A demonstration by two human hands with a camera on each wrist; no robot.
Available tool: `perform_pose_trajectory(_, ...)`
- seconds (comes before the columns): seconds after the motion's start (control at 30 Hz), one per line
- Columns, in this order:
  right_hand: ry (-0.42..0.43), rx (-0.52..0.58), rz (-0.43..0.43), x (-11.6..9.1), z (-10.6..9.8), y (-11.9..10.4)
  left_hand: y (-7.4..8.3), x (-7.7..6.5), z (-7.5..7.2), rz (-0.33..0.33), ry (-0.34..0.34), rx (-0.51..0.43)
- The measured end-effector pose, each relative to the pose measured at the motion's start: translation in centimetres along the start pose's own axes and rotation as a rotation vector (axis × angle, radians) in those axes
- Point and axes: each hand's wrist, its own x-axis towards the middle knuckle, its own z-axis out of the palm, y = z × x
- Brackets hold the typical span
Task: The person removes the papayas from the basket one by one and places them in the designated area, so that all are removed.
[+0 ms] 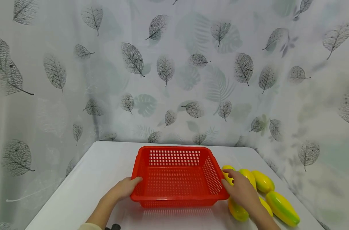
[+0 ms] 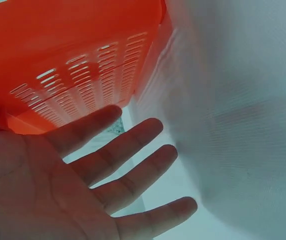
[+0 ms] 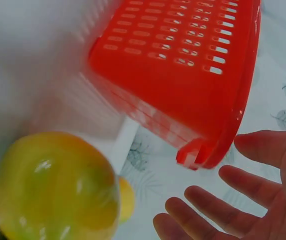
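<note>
A red plastic basket (image 1: pixel 174 182) with slotted walls stands on the white table, nothing inside it. My left hand (image 1: pixel 124 187) is at its left side, the thumb lying over the rim. Seen from the left wrist, the four fingers (image 2: pixel 128 150) are straight and spread beside the slotted wall (image 2: pixel 83 70). At the basket's right front corner is my right hand (image 1: pixel 241 189), thumb tip right at the rim. Its other fingers (image 3: pixel 223 210) stretch out loosely in the right wrist view, with nothing gripped. Several yellow-green fruits (image 1: pixel 282 207), mango- or papaya-shaped, lie around and under the right hand.
The white table (image 1: pixel 105 166) reaches back to a leaf-printed curtain (image 1: pixel 174 80) that also hangs along both sides. One rounded fruit (image 3: pixel 55 187) looms close in the right wrist view. A small black object (image 1: pixel 115 226) shows at the bottom edge near the left sleeve.
</note>
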Motion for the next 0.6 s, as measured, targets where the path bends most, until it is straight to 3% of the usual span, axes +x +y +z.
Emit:
perform_pose_trajectory(0.17,-0.012,0.009,-0.009,1.1,0.8,-0.8,0.7,0.0,0.2,0.063,0.030,0.017)
perform_pose_trajectory(0.4,-0.040,-0.111,-0.037,1.9,0.9,-2.9,2.0,0.1,0.1,0.161,0.139,0.056)
perform_pose_trajectory(0.5,-0.052,-0.135,-0.061,2.1,1.0,-4.1,3.2,0.0,0.0,0.174,0.197,0.157)
perform_pose_trajectory(0.6,-0.039,-0.162,-0.105,2.3,1.2,-5.1,4.6,-0.1,0.4,0.228,0.240,0.323)
